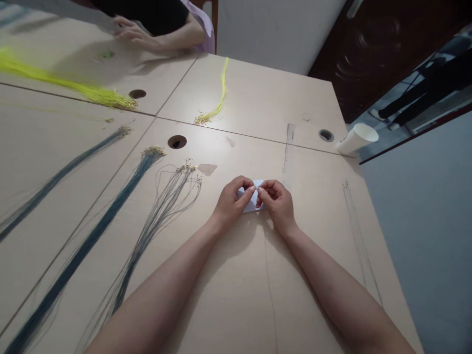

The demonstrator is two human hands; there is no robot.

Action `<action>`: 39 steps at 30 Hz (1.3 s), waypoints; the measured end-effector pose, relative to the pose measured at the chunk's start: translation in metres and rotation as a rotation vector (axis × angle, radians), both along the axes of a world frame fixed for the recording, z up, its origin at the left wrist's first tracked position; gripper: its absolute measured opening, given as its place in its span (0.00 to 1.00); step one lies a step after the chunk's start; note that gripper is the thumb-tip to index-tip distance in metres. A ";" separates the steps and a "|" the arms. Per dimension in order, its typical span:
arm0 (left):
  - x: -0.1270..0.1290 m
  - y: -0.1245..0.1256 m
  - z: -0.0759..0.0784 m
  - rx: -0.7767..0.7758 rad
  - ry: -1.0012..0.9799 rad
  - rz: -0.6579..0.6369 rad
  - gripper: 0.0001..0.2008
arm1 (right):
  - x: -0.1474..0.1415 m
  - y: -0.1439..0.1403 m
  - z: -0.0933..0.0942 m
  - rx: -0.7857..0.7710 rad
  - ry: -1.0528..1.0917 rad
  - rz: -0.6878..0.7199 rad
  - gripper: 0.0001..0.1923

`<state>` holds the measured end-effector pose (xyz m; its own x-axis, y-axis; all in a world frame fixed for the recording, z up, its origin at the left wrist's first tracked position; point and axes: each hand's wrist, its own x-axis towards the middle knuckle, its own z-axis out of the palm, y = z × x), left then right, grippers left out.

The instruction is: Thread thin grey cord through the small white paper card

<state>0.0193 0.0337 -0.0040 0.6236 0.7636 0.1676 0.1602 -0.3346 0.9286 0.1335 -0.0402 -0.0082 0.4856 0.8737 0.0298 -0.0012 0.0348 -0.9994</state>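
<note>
Over a small white piece of paper (pixel 250 202), my left hand (pixel 233 200) and my right hand (pixel 279 204) meet with thumbs and forefingers pinched, fingertips almost touching. A thin dark cord (pixel 269 275) runs from the table's near edge up to beneath my right hand, which pinches its upper end. Whatever sits between my left fingertips is too small to make out. To the left lies a loose bundle of grey cords (pixel 147 231) with small gold-coloured metal ends.
Two dark teal cord bundles (pixel 106 223) lie further left. Yellow cords (pixel 223 88) and a larger yellow bundle (pixel 81 88) are across the table. A clear ruler (pixel 288 147), a white cup (pixel 357 138) and two thin cords (pixel 356 226) lie right. Another person's hand (pixel 134 34) rests opposite.
</note>
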 end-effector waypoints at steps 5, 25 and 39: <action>0.000 -0.001 0.000 -0.036 -0.010 0.021 0.09 | -0.002 -0.001 -0.001 0.002 -0.064 -0.035 0.05; 0.000 0.000 0.000 -0.111 -0.044 0.018 0.08 | -0.005 -0.002 0.001 0.093 -0.533 -0.164 0.02; 0.000 0.002 0.001 -0.202 -0.052 0.006 0.09 | 0.000 -0.002 -0.002 0.178 -0.699 -0.154 0.04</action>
